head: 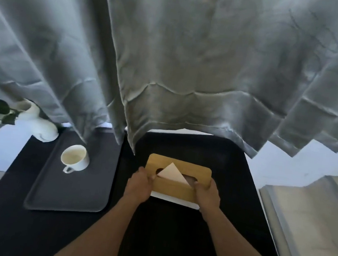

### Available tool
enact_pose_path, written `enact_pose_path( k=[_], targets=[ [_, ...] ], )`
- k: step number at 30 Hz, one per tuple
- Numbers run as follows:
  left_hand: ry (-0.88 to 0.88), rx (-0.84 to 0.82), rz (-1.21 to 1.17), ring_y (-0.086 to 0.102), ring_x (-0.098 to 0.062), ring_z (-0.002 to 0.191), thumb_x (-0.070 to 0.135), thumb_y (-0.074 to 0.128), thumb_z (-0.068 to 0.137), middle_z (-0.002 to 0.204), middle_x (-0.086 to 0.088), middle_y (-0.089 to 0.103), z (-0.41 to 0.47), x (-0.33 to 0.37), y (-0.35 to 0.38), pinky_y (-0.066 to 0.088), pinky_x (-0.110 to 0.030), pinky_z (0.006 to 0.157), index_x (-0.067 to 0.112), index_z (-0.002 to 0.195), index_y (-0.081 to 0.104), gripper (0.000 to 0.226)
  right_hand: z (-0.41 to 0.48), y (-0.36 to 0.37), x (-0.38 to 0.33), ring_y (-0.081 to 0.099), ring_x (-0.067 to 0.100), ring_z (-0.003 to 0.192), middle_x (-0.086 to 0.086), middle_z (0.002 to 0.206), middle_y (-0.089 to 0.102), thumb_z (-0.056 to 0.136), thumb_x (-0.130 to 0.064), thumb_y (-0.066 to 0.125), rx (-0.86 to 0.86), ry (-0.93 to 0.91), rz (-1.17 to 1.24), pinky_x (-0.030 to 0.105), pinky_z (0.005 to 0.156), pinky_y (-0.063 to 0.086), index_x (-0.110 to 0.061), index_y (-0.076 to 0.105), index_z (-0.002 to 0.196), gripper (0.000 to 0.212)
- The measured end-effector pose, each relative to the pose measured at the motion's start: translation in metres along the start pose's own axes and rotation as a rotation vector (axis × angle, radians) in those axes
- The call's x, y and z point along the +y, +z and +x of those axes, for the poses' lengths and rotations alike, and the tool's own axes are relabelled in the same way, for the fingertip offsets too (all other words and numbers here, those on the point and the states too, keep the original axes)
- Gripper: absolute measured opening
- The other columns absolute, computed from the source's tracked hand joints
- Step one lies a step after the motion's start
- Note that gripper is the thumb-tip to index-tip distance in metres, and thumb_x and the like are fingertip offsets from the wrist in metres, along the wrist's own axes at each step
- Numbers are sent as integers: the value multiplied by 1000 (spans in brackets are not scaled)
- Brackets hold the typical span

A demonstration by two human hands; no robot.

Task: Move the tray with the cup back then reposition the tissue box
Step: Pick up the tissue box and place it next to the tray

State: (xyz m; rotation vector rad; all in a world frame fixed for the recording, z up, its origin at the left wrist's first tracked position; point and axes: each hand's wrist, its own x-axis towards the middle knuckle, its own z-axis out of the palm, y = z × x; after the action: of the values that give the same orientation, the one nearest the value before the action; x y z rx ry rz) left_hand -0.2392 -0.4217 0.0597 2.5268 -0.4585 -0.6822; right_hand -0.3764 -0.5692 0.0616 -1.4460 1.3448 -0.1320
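Note:
A tissue box (177, 189) with a bamboo lid and a white base sits in the middle of the black table, a pale tissue sticking up from its slot. My left hand (139, 182) grips its left end and my right hand (207, 193) grips its right end. To the left lies a dark grey tray (65, 198). A white cup (75, 157) with a pale drink stands upright on the tray's far part, handle toward me.
Grey curtains (171, 64) hang down over the far edge of the black table (170, 245). A white vase (42, 126) with white flowers and green leaves stands at the tray's far left corner. A pale ledge (312, 220) lies to the right.

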Motion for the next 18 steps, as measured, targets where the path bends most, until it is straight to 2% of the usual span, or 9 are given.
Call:
enact_pose_path(
  k=[3,7,10,14,18],
  targets=[
    [-15,14,-24,65,-27,95,35,46,100,109,-12,63,17,-9,-11,55,-46,86,8,116,50,31,14,18,-21,51,26,107,9,126,52,92,-31,56,-31,-3,-26,48,100,43,-18,38,140,54],
    [-30,42,-25,64,-31,99,33,45,100,112,-14,63,44,-15,-20,53,-47,88,6,117,50,32,32,38,-42,49,32,120,13,136,48,90,-34,58,-73,54,-15,47,97,42,-21,25,148,68],
    [-24,42,-38,64,-29,99,35,45,100,111,-13,64,67,-13,-25,54,-46,89,6,122,49,37,50,48,-58,51,32,117,13,135,49,89,-34,58,-68,57,-24,48,97,44,-19,26,148,69],
    [2,34,-27,66,-28,92,35,46,100,104,-13,66,97,-5,-27,55,-45,84,5,116,51,34,75,53,-79,51,32,116,13,133,50,90,-35,58,-47,37,-63,53,98,46,-17,29,147,66],
    [-24,37,-29,65,-30,95,35,44,101,105,-13,62,125,6,-27,53,-40,81,4,120,49,36,102,61,-102,49,34,120,14,137,47,90,-33,59,-28,23,-89,54,101,44,-16,31,147,66]
  ],
)
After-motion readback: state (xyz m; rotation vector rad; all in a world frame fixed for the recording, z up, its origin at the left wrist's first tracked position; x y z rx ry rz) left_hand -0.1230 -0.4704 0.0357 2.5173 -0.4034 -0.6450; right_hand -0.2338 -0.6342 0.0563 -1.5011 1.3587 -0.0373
